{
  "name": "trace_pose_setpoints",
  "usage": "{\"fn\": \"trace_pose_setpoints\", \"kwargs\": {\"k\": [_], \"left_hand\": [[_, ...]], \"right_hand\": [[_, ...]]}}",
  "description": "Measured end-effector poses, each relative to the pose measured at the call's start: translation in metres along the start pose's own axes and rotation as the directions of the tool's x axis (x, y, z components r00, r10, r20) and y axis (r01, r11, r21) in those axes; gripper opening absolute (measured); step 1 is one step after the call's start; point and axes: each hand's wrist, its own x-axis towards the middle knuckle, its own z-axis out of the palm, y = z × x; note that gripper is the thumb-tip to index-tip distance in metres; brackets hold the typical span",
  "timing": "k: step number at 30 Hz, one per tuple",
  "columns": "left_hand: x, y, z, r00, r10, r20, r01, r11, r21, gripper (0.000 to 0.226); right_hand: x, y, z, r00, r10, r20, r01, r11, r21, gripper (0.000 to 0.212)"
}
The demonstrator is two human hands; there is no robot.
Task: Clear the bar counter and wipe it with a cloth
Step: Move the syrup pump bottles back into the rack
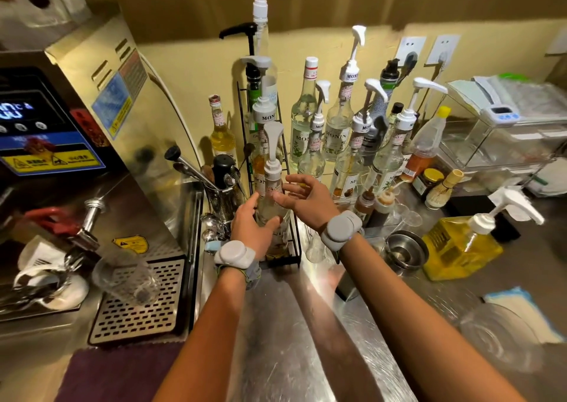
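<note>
A clear syrup bottle [272,184] with a white pump stands at the front of a black wire rack [293,245] on the steel counter [276,325]. My left hand [253,227] is wrapped around the bottle's lower body. My right hand [303,194] hovers just right of the bottle's shoulder, fingers spread, thumb near the glass. A blue and white cloth [518,306] lies at the counter's right edge. A purple cloth [122,374] lies at the near left.
Several pump syrup bottles [340,131] line the wall behind. A yellow jug [460,245], a steel bowl [405,250] and a glass lid [503,340] sit on the right. A hot water machine [76,110], drip tray [141,306] and utensil holder [221,196] stand left.
</note>
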Motion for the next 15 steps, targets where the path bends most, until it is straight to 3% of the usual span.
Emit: {"fn": "trace_pose_setpoints", "kwargs": {"k": [4, 8, 15], "left_hand": [[-0.013, 0.012, 0.001, 0.995, 0.010, -0.100, -0.013, 1.000, -0.026, 0.071], [-0.029, 0.021, 0.006, 0.983, 0.022, -0.183, -0.023, 1.000, -0.006, 0.053], [-0.061, 0.031, 0.038, 0.999, -0.019, -0.031, 0.016, 0.996, -0.085, 0.039]], "right_hand": [[-0.010, 0.005, -0.019, 0.999, -0.012, -0.041, 0.010, 0.999, -0.040, 0.031], [-0.027, 0.012, -0.043, 0.995, 0.015, -0.097, -0.017, 1.000, -0.020, 0.016], [-0.063, 0.027, -0.093, 0.967, 0.120, -0.225, -0.113, 0.993, 0.044, 0.008]]}}
